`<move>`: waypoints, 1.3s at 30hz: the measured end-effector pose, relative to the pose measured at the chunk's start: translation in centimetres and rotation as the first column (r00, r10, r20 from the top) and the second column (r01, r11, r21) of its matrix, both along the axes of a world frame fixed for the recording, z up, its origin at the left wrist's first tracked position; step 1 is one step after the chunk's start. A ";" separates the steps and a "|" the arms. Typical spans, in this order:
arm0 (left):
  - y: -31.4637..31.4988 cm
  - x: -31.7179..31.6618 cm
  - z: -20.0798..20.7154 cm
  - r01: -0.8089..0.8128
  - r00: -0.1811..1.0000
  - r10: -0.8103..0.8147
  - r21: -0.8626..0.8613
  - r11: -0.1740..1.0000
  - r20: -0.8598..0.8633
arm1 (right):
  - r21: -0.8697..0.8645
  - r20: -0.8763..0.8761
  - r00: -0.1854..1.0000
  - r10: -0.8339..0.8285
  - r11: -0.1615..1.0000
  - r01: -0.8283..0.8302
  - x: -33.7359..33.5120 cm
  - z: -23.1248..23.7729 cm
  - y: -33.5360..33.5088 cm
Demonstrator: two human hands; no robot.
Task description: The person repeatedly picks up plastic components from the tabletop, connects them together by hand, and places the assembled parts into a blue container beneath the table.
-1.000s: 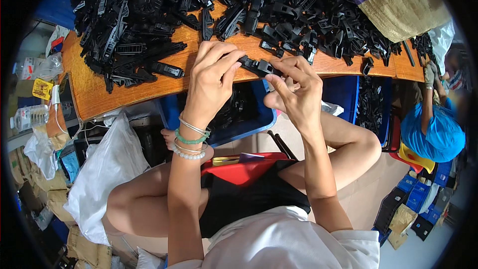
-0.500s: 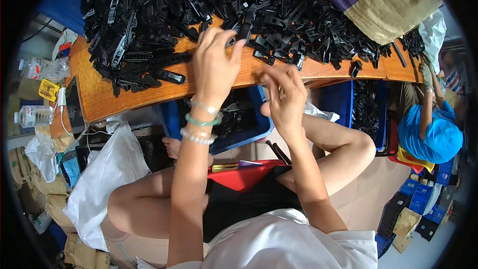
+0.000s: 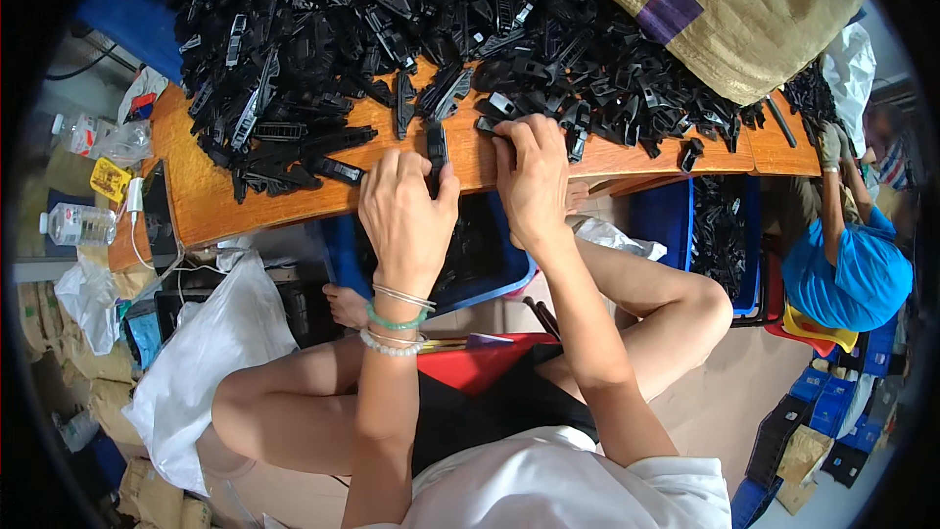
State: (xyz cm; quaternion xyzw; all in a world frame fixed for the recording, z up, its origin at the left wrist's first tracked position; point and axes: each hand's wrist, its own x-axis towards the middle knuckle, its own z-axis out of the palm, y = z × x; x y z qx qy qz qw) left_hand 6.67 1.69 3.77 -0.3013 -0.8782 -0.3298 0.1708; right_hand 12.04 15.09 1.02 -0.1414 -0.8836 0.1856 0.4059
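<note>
My left hand (image 3: 406, 216), with bracelets at the wrist, is at the front edge of the wooden table (image 3: 211, 198). Between its thumb and fingers it grips a long black plastic part (image 3: 437, 145), which points away from me. To its right, my right hand (image 3: 535, 181) has its fingers curled and closed at the near edge of a heap of small black plastic clips (image 3: 627, 103). Whatever those fingertips hold is hidden. Beyond my left hand, longer ribbed black plastic pieces (image 3: 279, 130) lie in a large pile.
A tan woven sack (image 3: 734, 20) lies on the pile at the far right. Below the table edge are a blue bin (image 3: 490, 286) and another blue bin (image 3: 666, 211) with black parts. A person in a blue shirt (image 3: 832, 269) works at the right.
My left hand has come down toward the table edge and its fingers have closed on the long part. My right hand has moved left and forward to the small clips.
</note>
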 end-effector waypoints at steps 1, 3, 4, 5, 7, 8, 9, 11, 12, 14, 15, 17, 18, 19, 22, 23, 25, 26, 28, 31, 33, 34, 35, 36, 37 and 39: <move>-0.1 0.1 -0.4 -0.006 1.000 0.006 -0.005 1.000 0.001 | -0.005 0.001 1.000 0.006 1.000 -0.006 0.0 0.3 -0.2; 0.0 0.4 -0.9 -0.034 0.986 0.030 0.020 0.999 0.165 | 0.059 -0.025 1.000 0.014 0.998 -0.012 0.1 1.2 -0.5; 0.2 0.4 -0.6 -0.026 0.980 0.018 0.039 0.999 0.200 | 0.063 -0.025 0.999 0.025 0.998 -0.023 0.3 1.5 -0.5; 0.4 0.3 -0.8 -0.025 0.981 0.016 0.041 0.999 0.195 | 0.065 -0.030 0.999 0.024 0.998 -0.022 0.4 1.5 -0.6; 0.5 0.0 -1.6 -0.078 0.973 0.001 0.326 0.942 0.229 | -0.268 -0.108 0.987 0.119 0.952 -0.144 0.9 1.6 -1.2; 0.0 -0.5 -1.7 0.021 0.997 -0.045 0.343 0.939 0.062 | -0.462 -0.054 0.994 0.091 0.881 -0.106 1.4 2.3 -1.9; -0.6 -1.1 -1.7 0.025 0.997 -0.049 0.342 0.939 0.060 | -0.462 -0.057 0.995 0.087 0.881 -0.103 1.2 2.1 -2.0; -0.9 -1.6 -0.7 0.258 0.956 -0.256 -0.003 0.966 -0.144 | -0.637 -0.168 0.977 0.131 0.742 -0.209 1.3 1.6 -1.7; -0.7 -1.4 -0.7 0.264 0.955 -0.262 -0.001 0.964 -0.139 | -0.660 -0.176 0.976 0.128 0.721 -0.213 1.4 1.3 -1.7; -0.5 -1.5 -0.4 0.353 0.935 -0.353 -0.012 0.936 -0.037 | -0.498 -0.153 0.983 0.098 0.852 -0.162 1.7 0.8 -1.4; -0.4 -1.7 -0.5 0.353 0.935 -0.354 -0.010 0.935 -0.038 | -0.316 -0.132 0.989 0.063 0.943 -0.102 2.0 0.6 -1.3; -0.6 -1.7 -0.9 0.373 0.928 -0.373 0.080 0.924 -0.019 | -0.233 -0.064 0.998 0.005 0.972 -0.020 2.9 0.5 -1.6; -0.7 -1.8 -1.2 0.376 0.926 -0.378 0.103 0.921 -0.005 | -0.267 0.004 0.999 -0.032 0.963 0.032 3.3 0.5 -1.7; -0.7 -2.0 -1.2 0.371 0.928 -0.374 0.103 0.923 0.005 | -0.298 0.074 0.995 -0.065 0.951 0.084 3.6 0.8 -1.9; -0.7 -2.0 -1.5 0.398 0.913 -0.407 0.180 0.900 0.015 | -0.559 -0.034 0.999 -0.004 0.829 -0.016 4.0 1.8 -2.7; -0.7 -2.0 -1.7 0.396 0.914 -0.406 0.183 0.900 0.021 | -0.586 -0.048 0.998 0.030 0.808 -0.053 4.2 1.8 -3.0; -0.6 -2.2 -1.8 0.400 0.908 -0.417 0.244 0.884 0.024 | -0.452 -0.014 1.000 0.023 0.892 -0.027 4.3 1.1 -3.2; -0.5 -2.4 -1.9 0.396 0.909 -0.415 0.247 0.885 0.029 | -0.305 0.010 1.000 0.010 0.952 -0.007 4.3 0.8 -3.3; -0.7 -2.7 -2.2 0.442 0.891 -0.455 0.249 0.862 -0.006 | -0.349 0.054 0.998 -0.015 0.936 0.032 4.8 1.1 -3.7; -1.2 -3.1 -2.2 0.479 0.872 -0.489 0.243 0.843 -0.022 | -0.409 0.130 0.990 -0.050 0.907 0.099 5.1 1.5 -4.4; -1.2 -3.2 -1.9 0.504 0.855 -0.518 0.255 0.825 -0.013 | -0.393 0.124 0.991 -0.054 0.914 0.099 4.8 1.7 -4.3; -1.3 -3.2 -1.9 0.531 0.837 -0.548 0.264 0.805 -0.012 | -0.252 0.026 1.000 0.017 0.968 -0.010 3.9 1.4 -3.7; -1.2 -3.0 -2.0 0.530 0.836 -0.548 0.261 0.807 -0.005 | -0.320 0.074 0.997 -0.021 0.946 0.044 3.2 1.6 -4.2; -1.1 -2.8 -2.0 0.504 0.853 -0.521 0.268 0.821 -0.008 | -0.318 0.095 0.995 -0.025 0.947 0.054 3.1 1.9 -4.2; -0.9 -2.7 -1.9 0.479 0.869 -0.495 0.277 0.833 -0.017 | -0.311 0.112 0.993 -0.030 0.948 0.063 3.0 2.1 -4.2; -1.1 -3.0 -1.9 0.495 0.858 -0.513 0.286 0.820 -0.015 | -0.369 0.116 0.993 0.002 0.928 0.042 3.6 2.1 -3.9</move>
